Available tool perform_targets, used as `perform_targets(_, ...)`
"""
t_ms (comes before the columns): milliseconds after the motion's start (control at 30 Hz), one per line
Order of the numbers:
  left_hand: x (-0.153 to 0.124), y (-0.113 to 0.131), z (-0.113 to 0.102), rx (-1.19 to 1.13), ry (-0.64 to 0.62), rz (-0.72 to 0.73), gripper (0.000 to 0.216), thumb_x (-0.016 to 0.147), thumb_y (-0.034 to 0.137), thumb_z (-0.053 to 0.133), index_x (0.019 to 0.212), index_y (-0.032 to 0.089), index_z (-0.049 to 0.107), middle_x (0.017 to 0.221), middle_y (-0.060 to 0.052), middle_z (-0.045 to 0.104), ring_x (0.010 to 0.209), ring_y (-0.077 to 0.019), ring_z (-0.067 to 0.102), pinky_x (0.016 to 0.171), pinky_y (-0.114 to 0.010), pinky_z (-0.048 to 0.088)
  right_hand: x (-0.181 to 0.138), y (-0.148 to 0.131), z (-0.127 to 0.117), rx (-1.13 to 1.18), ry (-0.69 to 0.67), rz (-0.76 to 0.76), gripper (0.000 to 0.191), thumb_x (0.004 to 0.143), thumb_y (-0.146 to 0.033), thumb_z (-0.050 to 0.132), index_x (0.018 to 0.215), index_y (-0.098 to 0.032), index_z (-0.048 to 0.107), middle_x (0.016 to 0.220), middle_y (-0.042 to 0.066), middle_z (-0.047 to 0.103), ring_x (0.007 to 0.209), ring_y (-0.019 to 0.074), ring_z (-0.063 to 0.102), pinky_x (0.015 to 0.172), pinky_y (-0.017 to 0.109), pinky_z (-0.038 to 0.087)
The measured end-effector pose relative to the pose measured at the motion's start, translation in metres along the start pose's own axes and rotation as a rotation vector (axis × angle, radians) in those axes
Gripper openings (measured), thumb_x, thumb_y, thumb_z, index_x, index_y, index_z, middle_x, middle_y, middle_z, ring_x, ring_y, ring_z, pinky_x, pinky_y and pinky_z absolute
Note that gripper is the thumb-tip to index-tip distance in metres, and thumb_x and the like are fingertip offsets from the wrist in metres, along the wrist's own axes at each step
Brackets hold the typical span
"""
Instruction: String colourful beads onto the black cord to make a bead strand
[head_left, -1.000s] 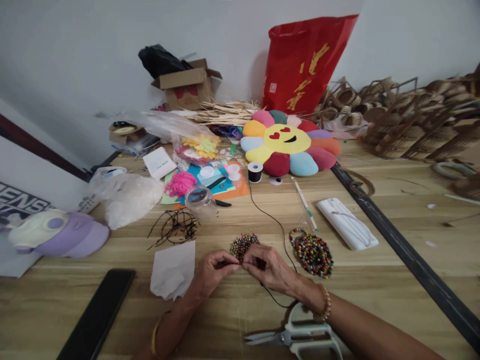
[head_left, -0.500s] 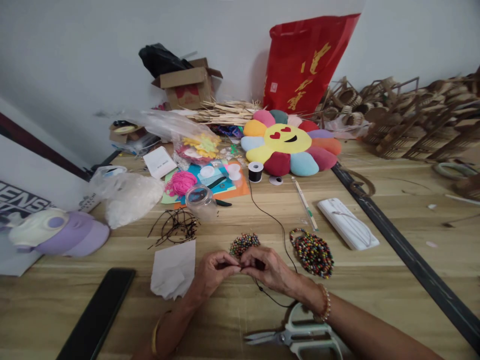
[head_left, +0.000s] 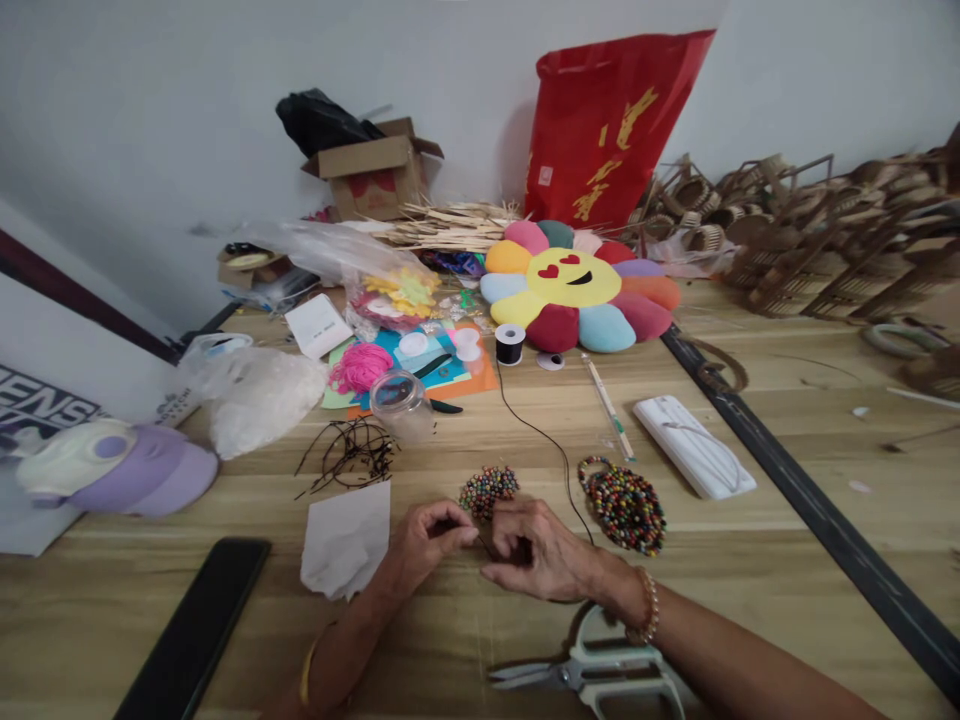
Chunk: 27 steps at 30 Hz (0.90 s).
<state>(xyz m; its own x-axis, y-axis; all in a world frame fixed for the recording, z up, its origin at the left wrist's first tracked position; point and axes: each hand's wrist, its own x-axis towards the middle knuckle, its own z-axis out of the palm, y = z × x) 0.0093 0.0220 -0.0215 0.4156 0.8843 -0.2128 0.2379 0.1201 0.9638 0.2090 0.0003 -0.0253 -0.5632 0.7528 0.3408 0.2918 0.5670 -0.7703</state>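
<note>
Thumb and forefinger of my left hand [head_left: 429, 545] pinch a thin black cord [head_left: 484, 546], which runs across the small gap to my right hand [head_left: 538, 548]. My right hand has its fingers curled around the cord; where exactly it grips is hidden. Just beyond both hands sits a small heap of multicoloured beads [head_left: 489, 490]. Strung bead strands [head_left: 624, 508] lie coiled to the right. A spool of black cord [head_left: 510, 345] stands farther back, its line trailing down behind my right hand. Below my right wrist rest scissors [head_left: 574, 675] with pale handles.
On the left are a black phone [head_left: 196, 625], white paper [head_left: 346, 540], cut black cords [head_left: 351, 455] and a purple cap [head_left: 142, 470]. A clear jar [head_left: 401, 405], pink yarn [head_left: 364, 368], flower cushion [head_left: 577, 285] and white power bank-like block [head_left: 694, 447] lie farther back.
My hands, fingertips together before, have come slightly apart. My right hand has shifted a little right and its thumb has dropped, showing cord between the hands.
</note>
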Motion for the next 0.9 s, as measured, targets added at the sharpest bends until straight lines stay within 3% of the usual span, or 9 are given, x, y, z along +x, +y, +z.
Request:
perform_targets(67,0.0,-0.001,-0.001,-0.007,-0.015,0.008,0.022,0.066,0.034,0.07,0.062,0.013,0.064,0.058,-0.001,0.061,0.057,-0.0118,0.051,0.057,-0.021,0.039,-0.001,0.001,0.0,0.008,0.03,0.013,0.034,0.077,-0.032,0.069,0.061,-0.018,0.042,0.06,-0.004,0.045,0.055,0.0103,0.039,0.053,0.023,0.029)
perform_targets(167,0.0,0.0,0.0,0.014,-0.011,0.019,0.021,0.067,0.033,0.07,0.062,0.013,0.064,0.058,-0.001,0.061,0.057,-0.0117,0.051,0.057,-0.021,0.038,0.0,0.003,0.002,0.046,0.101,0.021,0.029,0.078,-0.036,0.069,0.068,-0.018,0.048,0.066,-0.002,0.05,0.059,0.0112,0.044,0.054,0.022,0.032)
perform_targets(333,0.0,0.002,0.003,0.039,0.0,0.04,0.02,0.067,0.032,0.069,0.062,0.013,0.065,0.059,-0.001,0.061,0.058,-0.012,0.052,0.057,-0.021,0.038,0.001,0.004,0.005,0.08,0.111,0.032,0.01,0.085,-0.023,0.06,0.079,-0.017,0.056,0.071,0.001,0.057,0.064,0.0122,0.051,0.058,0.022,0.04)
perform_targets(533,0.0,0.0,0.005,0.084,0.035,0.047,0.018,0.07,0.03,0.065,0.064,0.013,0.065,0.061,-0.001,0.062,0.06,-0.0129,0.053,0.058,-0.021,0.04,0.003,0.004,0.002,0.113,0.095,0.052,0.013,0.09,-0.02,0.053,0.08,-0.016,0.061,0.075,0.004,0.059,0.068,0.0133,0.054,0.062,0.023,0.042)
perform_targets(700,-0.002,-0.001,0.013,0.12,0.13,0.013,0.013,0.07,0.025,0.062,0.075,0.014,0.066,0.069,-0.003,0.065,0.066,-0.0153,0.058,0.063,-0.023,0.044,0.006,0.005,-0.001,0.174,0.201,0.169,0.018,0.09,-0.024,0.052,0.077,-0.016,0.061,0.075,0.004,0.059,0.072,0.0151,0.054,0.067,0.026,0.043)
perform_targets(900,-0.001,0.001,0.02,0.254,0.124,0.056,0.009,0.07,0.014,0.06,0.074,0.015,0.068,0.068,-0.003,0.064,0.064,-0.0146,0.058,0.06,-0.022,0.044,0.006,0.006,-0.001,0.263,0.271,0.303,0.02,0.089,-0.03,0.053,0.075,-0.016,0.059,0.07,0.001,0.056,0.066,0.0137,0.051,0.062,0.024,0.041)
